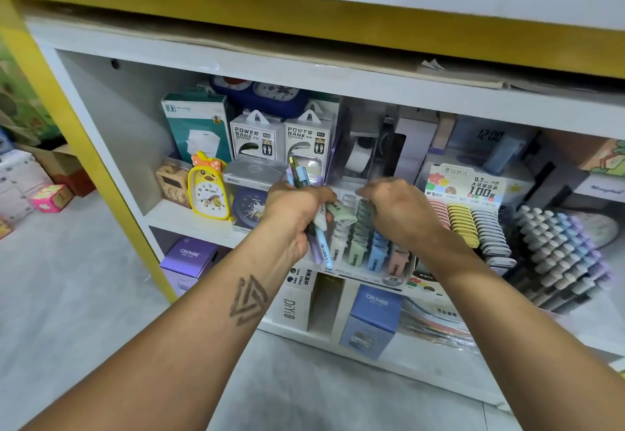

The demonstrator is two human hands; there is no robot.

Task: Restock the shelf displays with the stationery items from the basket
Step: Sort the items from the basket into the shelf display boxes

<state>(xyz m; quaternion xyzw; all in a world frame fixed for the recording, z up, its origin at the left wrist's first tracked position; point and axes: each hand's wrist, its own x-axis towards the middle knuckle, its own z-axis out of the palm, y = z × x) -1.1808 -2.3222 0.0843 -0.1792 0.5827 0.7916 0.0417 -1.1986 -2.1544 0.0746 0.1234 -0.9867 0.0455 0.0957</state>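
My left hand (293,216) is closed around a bundle of pastel pens (321,243), blue, purple, green and white, their ends sticking out above and below the fist. It hovers at the left side of a clear pen display (370,254) on the middle shelf, which holds rows of white, green, blue and pink pens. My right hand (400,212) reaches down into the display's green row, fingers curled over the pen tops; whether it grips one is hidden. No basket is in view.
A yellow duck clock (208,190) and power bank boxes (280,136) stand left of the display. A lead refill display (470,214) and a tiered pen rack (558,254) stand to its right. Purple and blue boxes (373,319) fill the lower shelf. Cartons lie on the floor at far left.
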